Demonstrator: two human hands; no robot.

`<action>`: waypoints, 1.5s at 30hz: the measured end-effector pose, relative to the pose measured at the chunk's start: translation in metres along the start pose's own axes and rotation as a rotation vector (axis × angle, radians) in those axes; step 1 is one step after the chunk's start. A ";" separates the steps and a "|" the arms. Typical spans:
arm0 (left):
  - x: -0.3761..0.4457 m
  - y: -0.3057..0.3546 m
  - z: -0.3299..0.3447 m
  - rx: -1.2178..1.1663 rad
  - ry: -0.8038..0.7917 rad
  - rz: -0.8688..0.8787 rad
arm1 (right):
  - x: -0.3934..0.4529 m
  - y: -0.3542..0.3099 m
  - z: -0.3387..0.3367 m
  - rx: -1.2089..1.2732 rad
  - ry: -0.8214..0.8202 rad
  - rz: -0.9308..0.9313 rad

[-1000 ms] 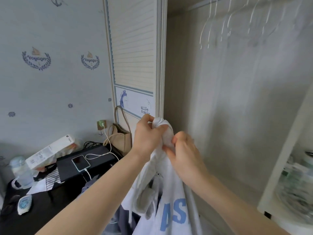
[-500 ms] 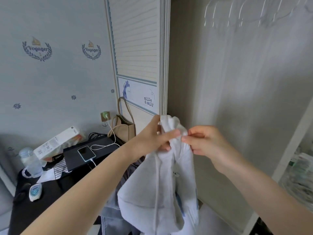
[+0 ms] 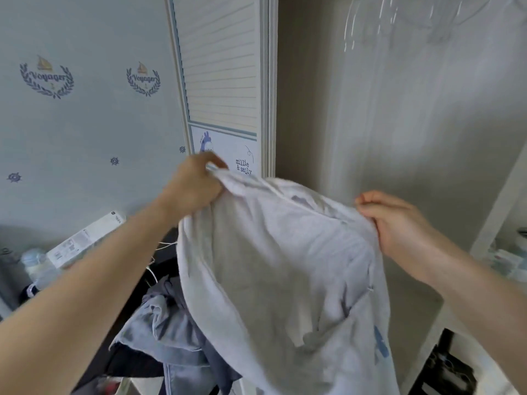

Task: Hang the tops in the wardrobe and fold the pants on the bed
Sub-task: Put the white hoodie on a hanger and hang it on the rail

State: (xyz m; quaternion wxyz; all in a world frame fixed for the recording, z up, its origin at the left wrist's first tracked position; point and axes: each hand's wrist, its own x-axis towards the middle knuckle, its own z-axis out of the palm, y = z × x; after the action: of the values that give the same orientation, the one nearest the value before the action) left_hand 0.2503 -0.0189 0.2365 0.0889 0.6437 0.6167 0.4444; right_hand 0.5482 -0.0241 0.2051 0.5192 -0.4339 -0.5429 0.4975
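Two hands, left hand (image 3: 191, 186), right hand (image 3: 395, 223), white top (image 3: 285, 266) stretched between; both gripping

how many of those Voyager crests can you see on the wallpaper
2. One Voyager crest is at the far left of the wall; the other crest is to its right, nearer the wardrobe door. More may be hidden behind the arms or beyond the frame.

White top (image 3: 279, 269): pale grey-white fabric, blue lettering partly visible near its lower right edge. Held up and spread wide at its upper edge, the body hanging loose and creased below, in front of the open wardrobe (image 3: 399, 138). Clear hangers (image 3: 399, 21) hang blurred at the wardrobe's top. Blue-grey garments (image 3: 171, 332) lie heaped, crumpled, below left.
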 end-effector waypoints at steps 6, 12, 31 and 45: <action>0.051 0.041 0.013 0.167 0.121 0.149 | -0.021 0.014 0.021 -0.793 -0.335 -0.134; 0.009 -0.008 0.087 0.664 -0.383 0.019 | -0.011 -0.003 0.001 0.031 -0.050 0.007; -0.119 -0.070 0.206 0.034 -0.978 -1.041 | -0.004 0.008 -0.037 0.082 0.131 0.190; -0.021 0.042 0.164 -1.044 -0.250 -0.812 | 0.021 0.082 -0.119 -1.286 -0.257 0.130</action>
State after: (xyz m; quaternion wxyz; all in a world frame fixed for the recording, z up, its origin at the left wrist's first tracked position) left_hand 0.3950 0.0242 0.1577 0.6192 0.2800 0.4989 0.5378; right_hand 0.6616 0.0179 0.1224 0.0562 -0.6267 -0.7622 0.1521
